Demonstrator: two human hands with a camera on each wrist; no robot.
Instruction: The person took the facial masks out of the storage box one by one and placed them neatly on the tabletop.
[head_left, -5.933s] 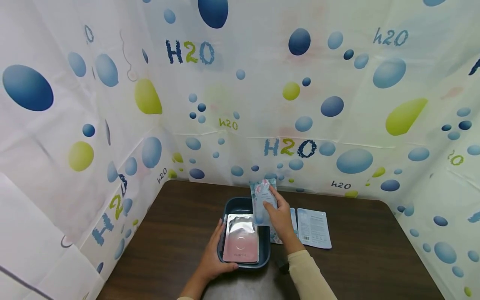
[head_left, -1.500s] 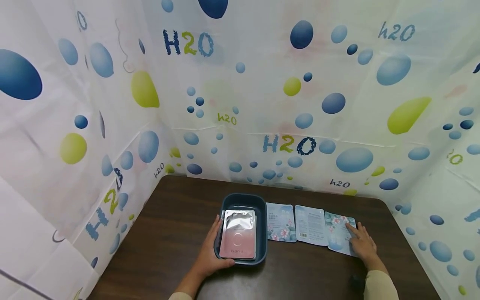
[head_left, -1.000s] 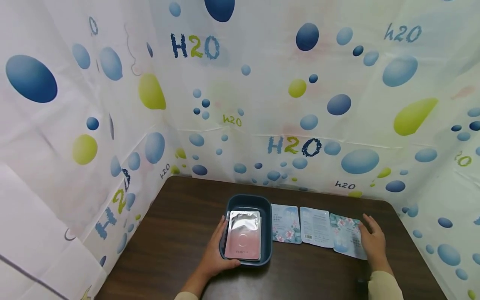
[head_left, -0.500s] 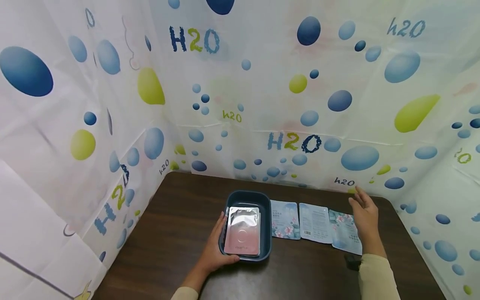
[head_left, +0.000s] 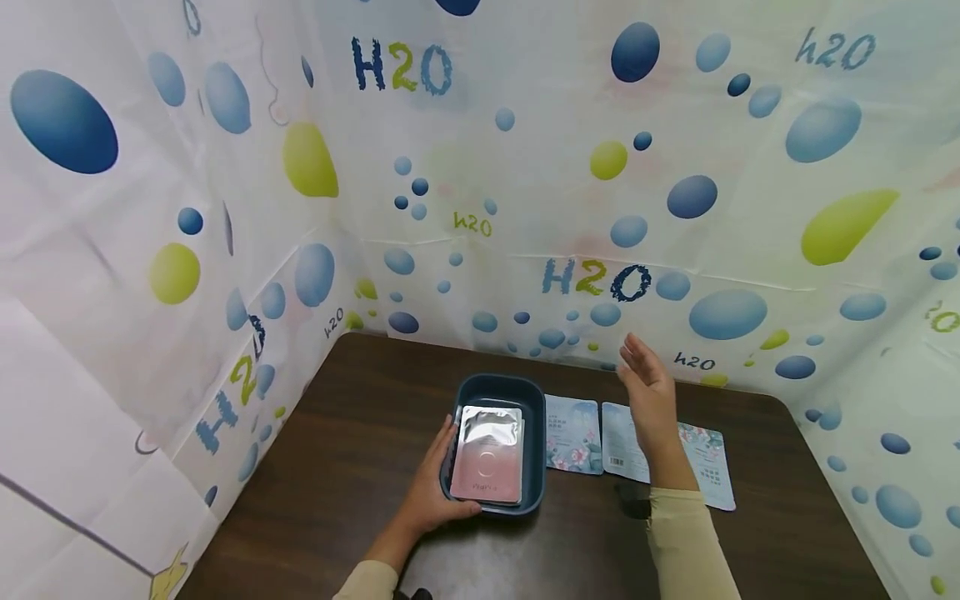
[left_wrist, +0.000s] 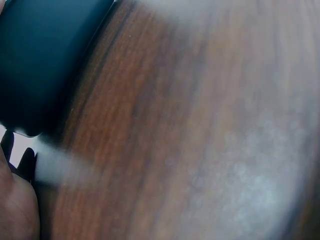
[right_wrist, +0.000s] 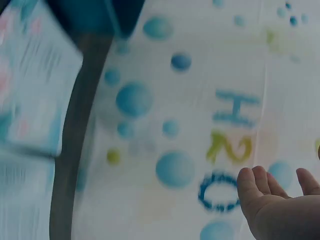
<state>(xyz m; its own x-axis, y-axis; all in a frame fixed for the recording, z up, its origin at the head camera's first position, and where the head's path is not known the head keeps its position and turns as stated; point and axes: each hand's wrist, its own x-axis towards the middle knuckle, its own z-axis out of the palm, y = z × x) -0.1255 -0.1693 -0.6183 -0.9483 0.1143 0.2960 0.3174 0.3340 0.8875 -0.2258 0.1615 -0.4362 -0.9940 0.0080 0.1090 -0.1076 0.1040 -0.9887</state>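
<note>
A dark blue plastic basin (head_left: 536,450) stands on the table, holding a small stack of pink-and-silver face mask packets (head_left: 487,458). My left hand (head_left: 431,492) holds its near left corner, fingers along the left wall and thumb at the front rim. Three pale blue face mask packets lie in a row to its right: a flowered one (head_left: 572,433), one with printed text (head_left: 617,437) and another flowered one (head_left: 711,471). Over the middle packet my right hand (head_left: 651,400) is raised, fingers apart from everything, partly covering the row. In the right wrist view its fingers are relaxed.
The dark wooden table (head_left: 360,408) meets a white curtain (head_left: 525,192) printed with bubbles and H2O lettering at the back and sides. A small black object (head_left: 633,502) sits by the right wrist.
Earlier my right hand carried a flowered packet from over the basin and laid it at the row's right end. It then let go, rose and moved left. The left hand stayed at the basin.
</note>
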